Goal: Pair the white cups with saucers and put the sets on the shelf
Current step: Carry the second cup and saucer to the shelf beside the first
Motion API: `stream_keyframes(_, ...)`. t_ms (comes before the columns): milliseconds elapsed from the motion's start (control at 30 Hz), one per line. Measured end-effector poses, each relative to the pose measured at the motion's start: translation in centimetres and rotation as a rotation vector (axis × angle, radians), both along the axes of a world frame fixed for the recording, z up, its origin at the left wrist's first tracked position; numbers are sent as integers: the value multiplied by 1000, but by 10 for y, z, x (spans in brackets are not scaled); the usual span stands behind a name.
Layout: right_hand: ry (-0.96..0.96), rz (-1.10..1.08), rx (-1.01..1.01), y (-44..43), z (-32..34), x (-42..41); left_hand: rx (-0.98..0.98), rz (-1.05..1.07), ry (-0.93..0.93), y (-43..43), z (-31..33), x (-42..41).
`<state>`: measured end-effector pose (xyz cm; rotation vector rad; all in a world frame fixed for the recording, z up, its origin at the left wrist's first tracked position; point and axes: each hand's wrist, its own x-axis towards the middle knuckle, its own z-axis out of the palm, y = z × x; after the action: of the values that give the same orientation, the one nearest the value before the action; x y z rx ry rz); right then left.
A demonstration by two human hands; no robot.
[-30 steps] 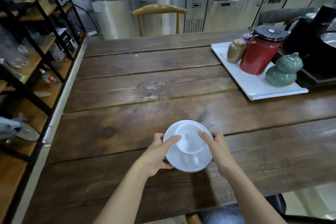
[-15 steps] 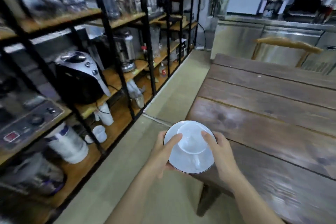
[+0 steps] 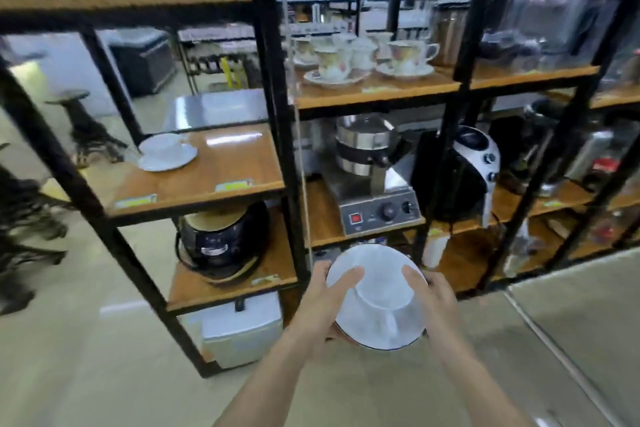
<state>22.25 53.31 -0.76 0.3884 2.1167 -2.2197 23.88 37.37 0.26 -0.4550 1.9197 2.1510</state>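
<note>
Two bare forearms in view, no sleeves to approx elbow. Left hand, right hand: bare, no gloves, no rings, no watch or wristband. Nails short, unpainted. Frame blurred; finer detail unreadable.

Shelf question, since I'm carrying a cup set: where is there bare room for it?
The wooden shelf is bare right of the white cup and saucer already there, out to the black post. The upper board with the floral cups is crowded; the shelf holding the steel appliance is full.
</note>
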Motion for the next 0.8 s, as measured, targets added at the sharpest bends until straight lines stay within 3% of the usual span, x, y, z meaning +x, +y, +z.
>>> stream_keyframes(333, 95, 444, 30, -185, 0, -140, -67, 444, -9, -168, 12, -85)
stream_keyframes(600, 179, 555, 330, -277, 20, -258, -140, 534, 23, -254, 35, -183)
stream_keyframes(800, 168, 500, 336, -320, 30, -318, -139, 622, -23, -288, 46, -235)
